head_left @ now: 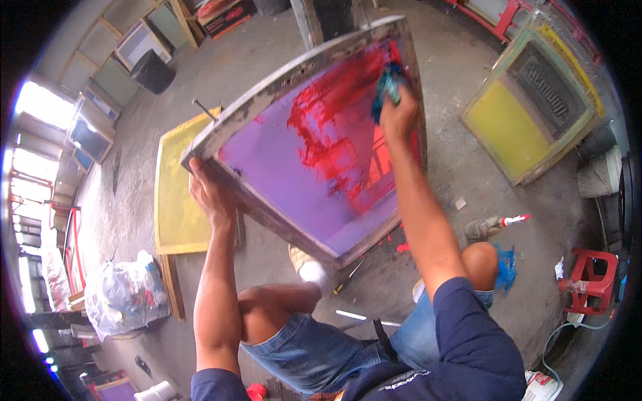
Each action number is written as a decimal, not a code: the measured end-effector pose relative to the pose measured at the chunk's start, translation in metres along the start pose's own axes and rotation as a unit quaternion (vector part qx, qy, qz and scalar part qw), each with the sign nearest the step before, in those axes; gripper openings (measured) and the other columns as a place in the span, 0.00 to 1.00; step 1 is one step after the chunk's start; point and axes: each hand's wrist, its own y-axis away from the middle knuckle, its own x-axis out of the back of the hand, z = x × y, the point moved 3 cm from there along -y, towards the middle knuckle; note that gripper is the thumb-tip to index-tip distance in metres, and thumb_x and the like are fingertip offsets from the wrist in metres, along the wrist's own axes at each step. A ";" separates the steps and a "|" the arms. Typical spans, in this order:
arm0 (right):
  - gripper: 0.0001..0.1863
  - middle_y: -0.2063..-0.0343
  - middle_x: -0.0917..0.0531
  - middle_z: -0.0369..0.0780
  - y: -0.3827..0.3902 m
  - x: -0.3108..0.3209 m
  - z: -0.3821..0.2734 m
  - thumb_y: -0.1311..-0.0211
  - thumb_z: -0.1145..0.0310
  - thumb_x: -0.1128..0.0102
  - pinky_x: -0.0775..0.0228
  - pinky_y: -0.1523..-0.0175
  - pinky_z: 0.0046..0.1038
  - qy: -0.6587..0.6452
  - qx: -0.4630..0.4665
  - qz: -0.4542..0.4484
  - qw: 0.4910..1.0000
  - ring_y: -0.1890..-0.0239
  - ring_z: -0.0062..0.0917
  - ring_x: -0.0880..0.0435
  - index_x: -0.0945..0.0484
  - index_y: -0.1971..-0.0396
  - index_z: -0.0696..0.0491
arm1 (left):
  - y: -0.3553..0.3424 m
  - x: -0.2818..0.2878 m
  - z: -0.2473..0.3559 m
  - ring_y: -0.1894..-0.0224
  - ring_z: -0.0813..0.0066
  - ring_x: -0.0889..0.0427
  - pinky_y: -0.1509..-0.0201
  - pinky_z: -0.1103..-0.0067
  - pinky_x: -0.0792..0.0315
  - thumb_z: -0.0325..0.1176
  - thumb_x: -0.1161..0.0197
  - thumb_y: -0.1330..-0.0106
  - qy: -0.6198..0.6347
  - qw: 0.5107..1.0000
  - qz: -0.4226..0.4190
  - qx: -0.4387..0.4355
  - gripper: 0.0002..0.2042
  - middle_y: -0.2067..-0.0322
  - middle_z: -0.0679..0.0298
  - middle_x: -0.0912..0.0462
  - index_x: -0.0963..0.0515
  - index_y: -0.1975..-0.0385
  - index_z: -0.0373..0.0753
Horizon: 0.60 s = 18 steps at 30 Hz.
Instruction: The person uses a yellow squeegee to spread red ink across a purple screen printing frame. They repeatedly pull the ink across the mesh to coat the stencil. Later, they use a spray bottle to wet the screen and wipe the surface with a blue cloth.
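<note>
A screen-printing frame (274,197) is tilted up in front of my knees, its purple mesh smeared with thick red ink (321,107) over the upper middle and right. My left hand (212,194) is closed around the frame's left edge. Near the frame's upper right, my right hand (400,119) presses a bunched blue-green rag (386,90) on the inked mesh. Motion blurs the rag, and the fingers partly cover it. A brighter red patch (379,160) shows on the mesh beside my right wrist.
A yellow screen frame (180,194) stands behind at left, and a yellow-green one (515,127) at right. A red stool (592,284) and bucket (600,175) are at right. A clear plastic bag (127,297) bulges at left; a black bin (152,71) is farther back.
</note>
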 end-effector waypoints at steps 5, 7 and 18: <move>0.08 0.74 0.23 0.47 0.043 -0.036 -0.071 0.61 0.78 0.45 0.35 0.59 0.42 -0.093 0.126 -0.052 0.986 0.65 0.45 0.26 0.25 0.75 0.56 | 0.003 -0.007 0.003 0.73 0.73 0.33 0.67 0.74 0.37 0.58 0.65 0.31 0.007 0.999 0.030 0.014 0.33 0.80 0.63 0.29 0.28 0.72 0.28; 0.13 0.69 0.22 0.50 0.086 -0.034 -0.067 0.60 0.80 0.47 0.32 0.57 0.39 -0.094 0.225 -0.213 0.946 0.61 0.44 0.24 0.23 0.69 0.57 | 0.000 -0.003 0.003 0.74 0.74 0.33 0.68 0.74 0.37 0.58 0.65 0.31 0.018 0.999 0.040 0.023 0.32 0.80 0.63 0.29 0.28 0.73 0.28; 0.08 0.77 0.23 0.48 0.050 -0.050 -0.080 0.60 0.77 0.45 0.33 0.63 0.40 -0.063 0.131 -0.063 0.987 0.69 0.44 0.24 0.23 0.75 0.55 | -0.018 -0.013 -0.012 0.77 0.75 0.34 0.71 0.74 0.38 0.60 0.64 0.32 0.029 0.997 0.065 -0.018 0.34 0.83 0.62 0.29 0.28 0.77 0.29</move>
